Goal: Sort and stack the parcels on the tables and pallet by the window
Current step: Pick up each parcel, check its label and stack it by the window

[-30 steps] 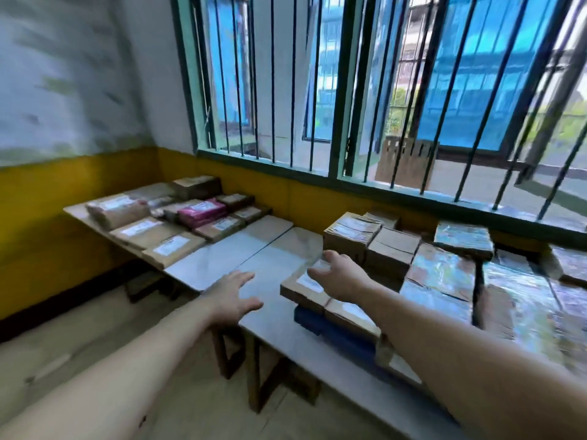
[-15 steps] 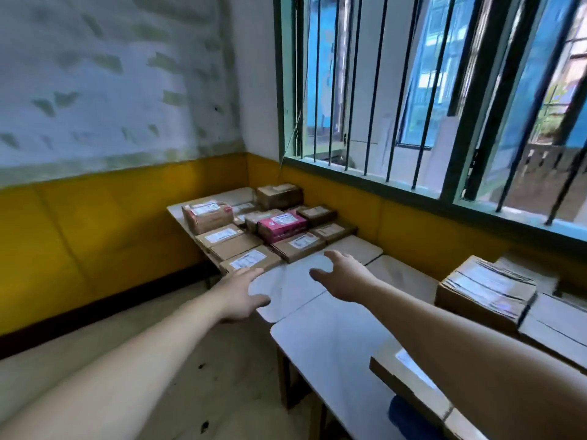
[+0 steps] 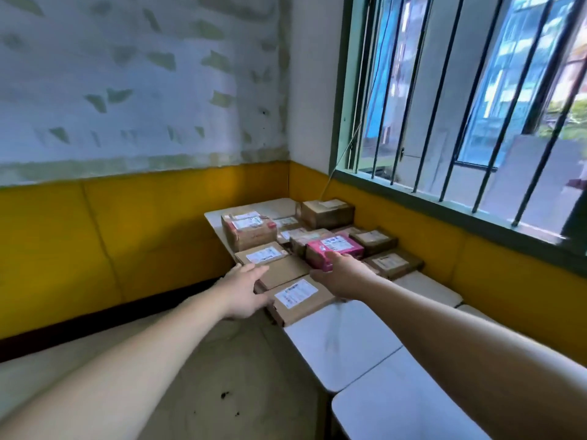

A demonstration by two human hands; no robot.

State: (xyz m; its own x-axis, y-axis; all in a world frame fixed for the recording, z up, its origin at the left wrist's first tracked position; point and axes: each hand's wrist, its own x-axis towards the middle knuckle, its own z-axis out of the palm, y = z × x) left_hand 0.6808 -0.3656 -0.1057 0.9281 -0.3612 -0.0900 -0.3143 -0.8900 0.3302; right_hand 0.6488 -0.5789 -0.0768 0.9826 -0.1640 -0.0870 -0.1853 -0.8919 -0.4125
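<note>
We are reaching with both hands' fingers spread and holding nothing, the right hand (image 3: pixel 344 277) touching the pink parcel (image 3: pixel 335 250) just beyond its fingertips on the desk (image 3: pixel 343 341), the left hand (image 3: pixel 244 292) beside the flat parcel (image 3: pixel 297 296), whose overhanging edge could tip if nudged.

Brown cardboard parcels with white labels (image 3: pixel 295 293) lie flat, packed side by side on the white corner table (image 3: pixel 219 217); a pink labelled box (image 3: pixel 333 249) sits among them.
</note>
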